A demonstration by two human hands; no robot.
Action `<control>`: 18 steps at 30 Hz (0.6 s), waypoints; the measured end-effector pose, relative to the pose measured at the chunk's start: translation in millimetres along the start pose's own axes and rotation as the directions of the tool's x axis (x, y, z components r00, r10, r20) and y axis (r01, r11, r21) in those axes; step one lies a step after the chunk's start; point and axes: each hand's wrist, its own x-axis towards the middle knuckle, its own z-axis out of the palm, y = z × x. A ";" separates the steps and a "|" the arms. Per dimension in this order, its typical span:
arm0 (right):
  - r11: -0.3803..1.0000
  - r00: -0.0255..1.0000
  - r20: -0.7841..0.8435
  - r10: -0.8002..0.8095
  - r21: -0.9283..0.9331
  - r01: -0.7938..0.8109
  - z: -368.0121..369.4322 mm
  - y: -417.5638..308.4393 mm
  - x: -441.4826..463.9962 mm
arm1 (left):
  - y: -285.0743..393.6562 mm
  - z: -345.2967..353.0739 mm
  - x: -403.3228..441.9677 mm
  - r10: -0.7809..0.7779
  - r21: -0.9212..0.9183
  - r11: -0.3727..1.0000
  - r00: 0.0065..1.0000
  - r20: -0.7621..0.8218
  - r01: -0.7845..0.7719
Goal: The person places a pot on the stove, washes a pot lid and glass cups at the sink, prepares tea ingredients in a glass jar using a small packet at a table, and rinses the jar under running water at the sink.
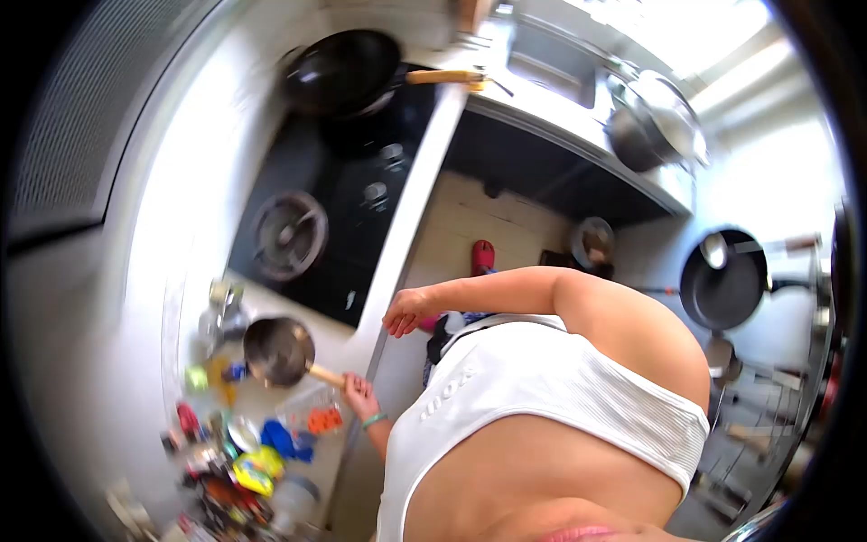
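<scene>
My left hand [360, 397], with a green band at the wrist, is closed around the pale wooden handle of a saucepan [278, 350]. The saucepan is beside the front corner of the black gas hob [316, 271]; whether it rests on the counter or is held above it I cannot tell. My right hand [408, 312] hangs by the counter edge near the hob, its fingers loosely curled, with nothing visible in them. A dark wok [348, 72] with a wooden handle sits on the hob's far burner. The nearer burner [289, 235] has no pan on it.
Packets, jars and a yellow bag [258, 470] crowd the counter beyond the saucepan. A sink [553, 63] and metal pots [652, 126] are along the adjoining counter. At right, a frying pan [724, 278] hangs or stands by a rack. A red shoe [483, 256] shows on the floor.
</scene>
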 end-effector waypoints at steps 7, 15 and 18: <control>0.922 0.862 -0.459 -0.213 0.199 0.334 -135.8 32.9 -187.4 | 3.9 -39.2 -3.4 -0.293 0.251 0.886 0.890 -0.349 0.390; 0.387 -0.783 -0.542 0.306 -0.680 0.622 -345.5 150.8 -473.1 | -45.5 331.8 -95.5 0.081 0.550 0.524 0.681 0.728 -0.650; 0.647 -0.829 -0.290 0.478 -0.522 0.556 -416.1 205.5 -563.8 | -121.0 525.2 -128.8 -0.271 0.434 0.633 0.342 0.900 -0.641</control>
